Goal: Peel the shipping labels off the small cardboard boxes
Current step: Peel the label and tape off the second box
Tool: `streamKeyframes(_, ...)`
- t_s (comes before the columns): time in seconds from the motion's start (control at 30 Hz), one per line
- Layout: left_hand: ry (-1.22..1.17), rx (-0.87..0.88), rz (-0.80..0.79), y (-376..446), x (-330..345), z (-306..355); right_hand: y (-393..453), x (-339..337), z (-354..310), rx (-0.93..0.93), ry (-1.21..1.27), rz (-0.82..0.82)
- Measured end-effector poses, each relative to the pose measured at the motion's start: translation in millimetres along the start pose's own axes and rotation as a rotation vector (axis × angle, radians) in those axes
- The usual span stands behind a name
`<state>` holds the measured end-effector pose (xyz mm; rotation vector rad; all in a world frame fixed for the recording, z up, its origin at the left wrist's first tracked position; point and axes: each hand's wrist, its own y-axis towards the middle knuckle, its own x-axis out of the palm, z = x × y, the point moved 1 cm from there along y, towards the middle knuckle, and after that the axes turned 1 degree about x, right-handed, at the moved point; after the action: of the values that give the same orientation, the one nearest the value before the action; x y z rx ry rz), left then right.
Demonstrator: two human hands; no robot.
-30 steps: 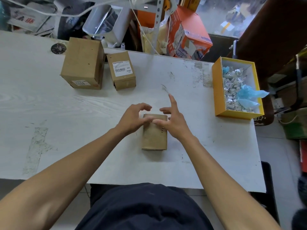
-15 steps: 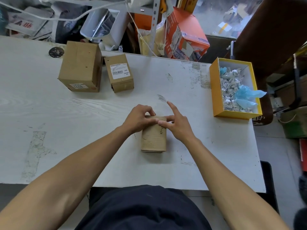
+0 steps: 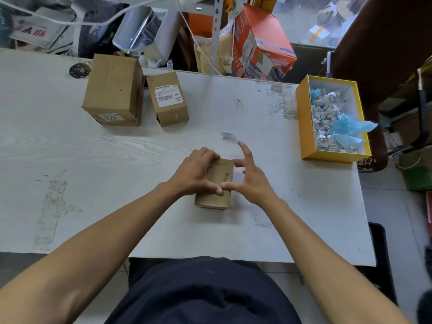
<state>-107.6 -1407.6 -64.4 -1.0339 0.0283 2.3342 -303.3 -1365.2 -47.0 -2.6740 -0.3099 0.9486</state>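
A small brown cardboard box lies flat on the white table in front of me, with faint dark print on its top. My left hand is clamped over its left and far side. My right hand is at its right edge, thumb pressed on the top next to my left thumb, fingers spread and the index finger raised. At the back left, a second small box carries a white barcode label. Beside it a larger box has a small label on its front.
A yellow tray at the right table edge holds crumpled label scraps and blue plastic bits. Clutter, an orange carton and cables crowd behind the table's far edge. A round grommet sits at the back left.
My left hand has spread over the box's left side. My right thumb has slid toward the near end of the box top, meeting my left thumb. The box stays in place.
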Motion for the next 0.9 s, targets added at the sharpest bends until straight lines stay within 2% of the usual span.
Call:
streamKeyframes(0.1, -0.104, -0.037, 0.060, 20.3, -7.3, 4.1, 22.1, -2.9, -10.2, 0.046, -0.008, 0.117)
streamKeyframes(0.2, -0.160, -0.066, 0.126, 26.9, -7.6, 6.4, 32.2, -1.4, -14.4, 0.067, -0.022, 0.158)
streamKeyframes(0.37, -0.069, -0.038, 0.230, 17.1, 1.2, 4.5, 27.7, 5.8, -15.0, 0.045, -0.063, 0.206)
streamKeyframes(0.5, -0.024, -0.084, 0.277, -4.7, 6.1, 0.7, 15.3, 9.5, -12.8, 0.078, -0.012, 0.162)
streamKeyframes(0.77, 0.000, -0.168, 0.081, -51.6, -7.4, -2.5, -7.2, 11.7, -13.8, 0.120, -0.005, 0.108)
streamKeyframes(0.9, 0.104, -0.212, 0.035, -60.6, -23.9, -2.4, -12.8, 4.9, -24.2, 0.120, -0.077, 0.099)
